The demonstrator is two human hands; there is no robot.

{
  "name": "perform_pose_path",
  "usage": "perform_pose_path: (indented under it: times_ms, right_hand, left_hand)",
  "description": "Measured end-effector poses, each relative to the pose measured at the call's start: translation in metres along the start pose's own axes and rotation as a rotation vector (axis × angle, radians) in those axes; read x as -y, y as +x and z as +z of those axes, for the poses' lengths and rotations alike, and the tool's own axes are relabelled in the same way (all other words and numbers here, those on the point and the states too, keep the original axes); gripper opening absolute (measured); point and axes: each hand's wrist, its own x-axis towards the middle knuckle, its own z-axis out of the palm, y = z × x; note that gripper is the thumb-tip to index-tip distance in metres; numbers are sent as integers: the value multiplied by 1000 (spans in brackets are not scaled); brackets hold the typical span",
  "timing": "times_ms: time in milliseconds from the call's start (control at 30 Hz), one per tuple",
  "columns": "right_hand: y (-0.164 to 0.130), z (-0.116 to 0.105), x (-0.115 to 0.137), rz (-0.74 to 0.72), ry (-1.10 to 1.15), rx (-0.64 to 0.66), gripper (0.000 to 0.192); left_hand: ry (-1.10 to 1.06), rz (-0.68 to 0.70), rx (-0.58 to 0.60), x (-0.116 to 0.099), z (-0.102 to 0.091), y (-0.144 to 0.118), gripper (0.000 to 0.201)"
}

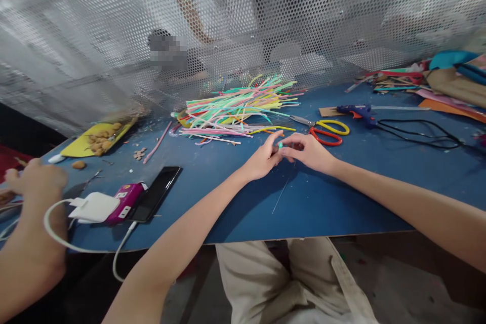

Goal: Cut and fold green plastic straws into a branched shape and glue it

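Note:
My left hand [261,160] and my right hand [310,152] meet over the middle of the blue table [235,202]. Between their pinched fingertips is a small mint-green piece [280,145], apparently a bit of pipe cleaner; the fingers hide most of it. A thin wire-like strand [280,197] slants down toward the table edge from below my right hand; whether it joins the green piece I cannot tell. Just beyond my hands lies a heap of pastel pipe cleaners [239,106]. Scissors [328,131] with a red and a yellow handle rest beyond my right hand.
A phone [159,192], a white charger [96,207] and a purple box [127,201] lie left. Another person's arm [36,233] reaches in there, near a yellow tray [81,142] of nuts. A glue gun [359,112] with black cable lies right. Perforated metal [228,10] stands behind.

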Motion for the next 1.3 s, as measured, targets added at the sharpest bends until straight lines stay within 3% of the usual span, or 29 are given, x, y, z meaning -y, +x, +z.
perform_pose_path:
  times_ms: [300, 400, 533, 700, 867, 1000, 1167, 1300]
  right_hand:
    - [-1, 0, 2, -7, 118, 65, 35]
    - [0, -2, 2, 9, 103, -9, 35]
    - [2, -8, 1, 97, 187, -86, 35]
    - [1, -12, 4, 144, 244, -36, 31]
    - [-3, -7, 8, 162, 288, -8, 31]
    - [-7, -1, 11, 157, 318, -16, 34]
    - [-12, 4, 15, 156, 355, 0, 35]
    - [-13, 4, 17, 143, 315, 2, 37]
  left_hand:
    - [197, 78, 55, -17, -1, -7, 68]
    - [294, 105, 4, -23, -2, -9, 77]
    - [597, 227, -127, -26, -12, -9, 88]
    - [802, 407, -179, -25, -22, -7, 77]
    - [836, 514, -171, -23, -20, -6, 65]
    - [776, 500, -188, -24, -19, -7, 54]
    - [784, 537, -216, -26, -21, -10, 53]
    - [792, 488, -237, -26, -20, -11, 55]
